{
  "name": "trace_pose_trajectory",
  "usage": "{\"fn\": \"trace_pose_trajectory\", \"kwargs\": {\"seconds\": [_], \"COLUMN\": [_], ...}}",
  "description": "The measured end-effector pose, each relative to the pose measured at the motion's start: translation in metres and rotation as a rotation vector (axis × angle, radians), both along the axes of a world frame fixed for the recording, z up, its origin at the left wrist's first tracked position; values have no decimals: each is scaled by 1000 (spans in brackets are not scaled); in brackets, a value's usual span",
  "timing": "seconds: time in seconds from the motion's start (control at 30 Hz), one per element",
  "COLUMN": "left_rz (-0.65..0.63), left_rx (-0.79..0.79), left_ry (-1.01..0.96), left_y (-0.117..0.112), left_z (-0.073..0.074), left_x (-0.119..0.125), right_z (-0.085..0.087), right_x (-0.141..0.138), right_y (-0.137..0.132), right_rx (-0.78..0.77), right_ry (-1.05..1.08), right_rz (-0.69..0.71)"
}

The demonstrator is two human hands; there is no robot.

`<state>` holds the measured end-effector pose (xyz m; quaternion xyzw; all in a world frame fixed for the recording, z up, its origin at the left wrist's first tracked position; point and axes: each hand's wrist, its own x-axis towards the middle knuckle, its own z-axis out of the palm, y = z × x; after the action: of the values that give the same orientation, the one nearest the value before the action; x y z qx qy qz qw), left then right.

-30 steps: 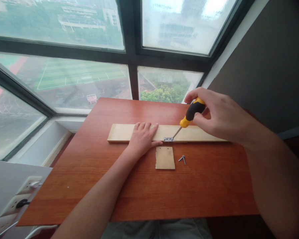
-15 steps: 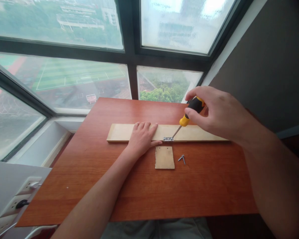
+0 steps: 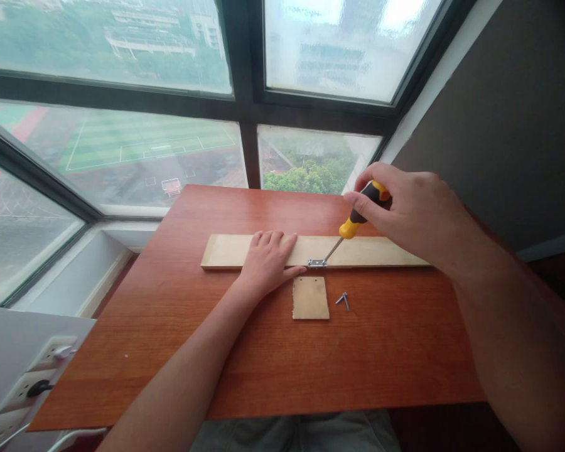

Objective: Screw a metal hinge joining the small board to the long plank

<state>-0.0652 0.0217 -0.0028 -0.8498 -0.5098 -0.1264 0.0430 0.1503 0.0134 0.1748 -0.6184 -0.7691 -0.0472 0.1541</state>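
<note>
A long pale wooden board (image 3: 358,251) lies across the table. My left hand (image 3: 268,260) rests flat on its left half, fingers stretched out and thumb along the near edge. Just right of that thumb, a small metal hinge (image 3: 317,263) sits at the board's near edge. My right hand (image 3: 400,204) grips a yellow and black screwdriver (image 3: 360,210) by the handle. The shaft slants down to the left, and its tip meets the right end of the hinge. Nearer me lie a small square wood piece (image 3: 311,299) with two holes and a few loose screws (image 3: 343,301).
The reddish-brown wooden table (image 3: 273,370) stands against large windows with dark frames (image 3: 249,100). Wall sockets (image 3: 40,386) with plugs are at the lower left. A grey wall (image 3: 508,125) rises on the right.
My right thumb and fingers have shifted around the screwdriver handle, the thumb now further left. The screwdriver tip stays at the hinge, and my left hand remains in place on the board.
</note>
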Motion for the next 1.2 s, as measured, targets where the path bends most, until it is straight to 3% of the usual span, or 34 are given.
{"fn": "trace_pose_trajectory", "kwargs": {"seconds": [0.2,0.43,0.67,0.97,1.2], "left_rz": [-3,8,0,0,-1], "left_rx": [-19,-28,-24,-28,-21], "left_ry": [-18,-20,-28,-39,-35], "left_y": [-1,-1,0,0,0], "left_z": [2,1,1,1,1], "left_x": [0,0,0,0,0], "right_z": [3,1,4,2,7], "right_x": [2,-3,1,-4,2], "right_y": [-3,-2,-4,0,-2], "right_rx": [-65,34,-51,60,-87], "right_ry": [63,-27,56,-70,39], "right_rz": [183,26,183,-40,164]}}
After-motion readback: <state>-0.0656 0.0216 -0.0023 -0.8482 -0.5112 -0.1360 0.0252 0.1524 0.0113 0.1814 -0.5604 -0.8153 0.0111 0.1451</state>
